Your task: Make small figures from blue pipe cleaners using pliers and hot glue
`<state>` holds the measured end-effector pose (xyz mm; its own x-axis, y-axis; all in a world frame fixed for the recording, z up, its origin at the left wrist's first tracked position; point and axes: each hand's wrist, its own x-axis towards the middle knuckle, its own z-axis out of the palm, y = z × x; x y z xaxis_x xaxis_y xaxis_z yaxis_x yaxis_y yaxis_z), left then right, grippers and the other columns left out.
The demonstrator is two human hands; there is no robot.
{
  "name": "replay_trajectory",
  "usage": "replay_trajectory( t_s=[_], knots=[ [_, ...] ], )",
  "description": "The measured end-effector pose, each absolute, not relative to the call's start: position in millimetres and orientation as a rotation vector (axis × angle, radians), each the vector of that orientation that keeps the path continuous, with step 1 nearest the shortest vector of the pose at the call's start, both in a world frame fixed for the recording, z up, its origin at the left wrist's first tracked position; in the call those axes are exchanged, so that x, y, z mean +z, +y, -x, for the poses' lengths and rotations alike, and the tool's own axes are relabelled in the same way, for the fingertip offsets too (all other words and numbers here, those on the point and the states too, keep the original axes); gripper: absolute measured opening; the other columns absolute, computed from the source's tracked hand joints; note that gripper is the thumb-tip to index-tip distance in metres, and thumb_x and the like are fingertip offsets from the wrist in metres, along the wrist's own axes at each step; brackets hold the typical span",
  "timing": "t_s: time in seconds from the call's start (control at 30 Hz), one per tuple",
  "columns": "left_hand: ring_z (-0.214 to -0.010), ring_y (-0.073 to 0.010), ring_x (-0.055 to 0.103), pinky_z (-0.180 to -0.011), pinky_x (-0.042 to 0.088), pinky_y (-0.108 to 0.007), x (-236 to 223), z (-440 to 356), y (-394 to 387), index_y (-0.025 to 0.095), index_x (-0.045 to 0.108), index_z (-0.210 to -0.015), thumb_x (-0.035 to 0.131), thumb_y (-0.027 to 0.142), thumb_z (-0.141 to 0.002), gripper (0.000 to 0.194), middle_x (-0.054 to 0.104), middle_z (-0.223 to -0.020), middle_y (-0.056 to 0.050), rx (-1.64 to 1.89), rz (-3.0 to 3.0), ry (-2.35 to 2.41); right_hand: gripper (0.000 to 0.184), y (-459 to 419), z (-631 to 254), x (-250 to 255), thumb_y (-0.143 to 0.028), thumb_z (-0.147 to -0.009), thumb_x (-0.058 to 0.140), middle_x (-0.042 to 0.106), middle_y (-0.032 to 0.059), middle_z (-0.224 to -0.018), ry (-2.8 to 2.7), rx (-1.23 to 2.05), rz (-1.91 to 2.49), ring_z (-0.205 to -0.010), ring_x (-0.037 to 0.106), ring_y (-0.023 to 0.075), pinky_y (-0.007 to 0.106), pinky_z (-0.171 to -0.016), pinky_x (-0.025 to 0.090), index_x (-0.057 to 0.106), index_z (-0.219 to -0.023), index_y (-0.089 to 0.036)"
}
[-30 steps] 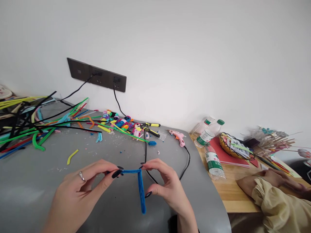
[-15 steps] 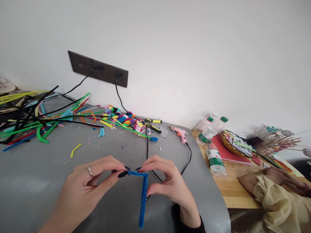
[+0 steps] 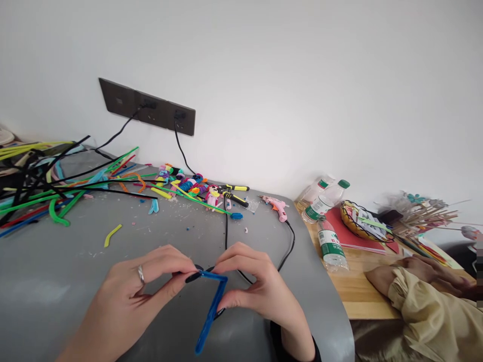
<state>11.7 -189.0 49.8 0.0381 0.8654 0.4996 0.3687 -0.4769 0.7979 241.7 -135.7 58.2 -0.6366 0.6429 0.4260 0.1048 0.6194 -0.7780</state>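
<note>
A blue pipe cleaner (image 3: 210, 318), bent into a short upper arm and a long lower leg, is held between my two hands above the grey table. My left hand (image 3: 138, 294), wearing a ring, pinches the short arm's end between thumb and forefinger. Around the bend curves my right hand (image 3: 260, 284): its forefinger tip is at the short arm near the left fingertips, and its thumb presses the long leg from the right. The leg hangs down and slants to the left. Part of the right fingers is hidden behind the hand.
Pipe cleaners (image 3: 71, 183) pile up at the left. Farther back lie colourful pipe-cleaner pieces (image 3: 192, 186), yellow-black pliers (image 3: 234, 196) and a pink glue gun (image 3: 277, 207) with a black cord. Plastic bottles (image 3: 332, 246), a basket (image 3: 364, 223) and another person's sleeve (image 3: 426, 301) are at the right.
The long leg of the pipe cleaner has swung to the left at its lower end, so the bend is sharper. The right thumb has moved slightly left with it.
</note>
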Motion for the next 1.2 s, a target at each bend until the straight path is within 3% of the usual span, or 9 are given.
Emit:
replay_trajectory(
  t_s=[0.27, 0.63, 1.2],
  knots=[
    [-0.057, -0.0113, 0.07, -0.053, 0.051, -0.011, 57.5, -12.9, -186.6, 0.031, 0.078, -0.074, 0.066, 0.034, -0.087, 0.018, 0.075, -0.069, 0.006, 1.316, -1.794, 1.365, 0.032, -141.0, -240.7, 59.7, -0.048, -0.09, 0.074, 0.076, 0.0061, -0.099, -2.2, 0.791, 0.606, -0.091, 0.067, 0.0177, 0.031, -0.084, 0.05, 0.074, -0.106, -0.021],
    [-0.061, -0.0172, 0.073, -0.056, 0.056, -0.017, 65.2, -15.0, -187.0, 0.03, 0.079, -0.07, 0.068, 0.043, -0.079, 0.02, 0.078, -0.068, 0.001, 1.216, -1.593, 1.448, 0.024, -141.1, -235.1, 55.5, -0.041, -0.097, 0.069, 0.074, 0.0051, -0.092, -2.267, 0.574, 0.6, -0.085, 0.064, 0.017, 0.031, -0.081, 0.048, 0.071, -0.105, -0.019],
    [-0.059, -0.0153, 0.065, -0.045, 0.047, -0.016, 60.2, -9.0, -184.3, 0.028, 0.079, -0.075, 0.061, 0.048, -0.089, 0.03, 0.072, -0.071, -0.002, 1.174, -1.739, 1.433, 0.021, -142.4, -231.6, 53.4, -0.038, -0.104, 0.059, 0.074, 0.0061, -0.092, -2.37, 0.402, 0.676, -0.085, 0.062, 0.0185, 0.034, -0.081, 0.047, 0.069, -0.105, -0.019]
  ],
)
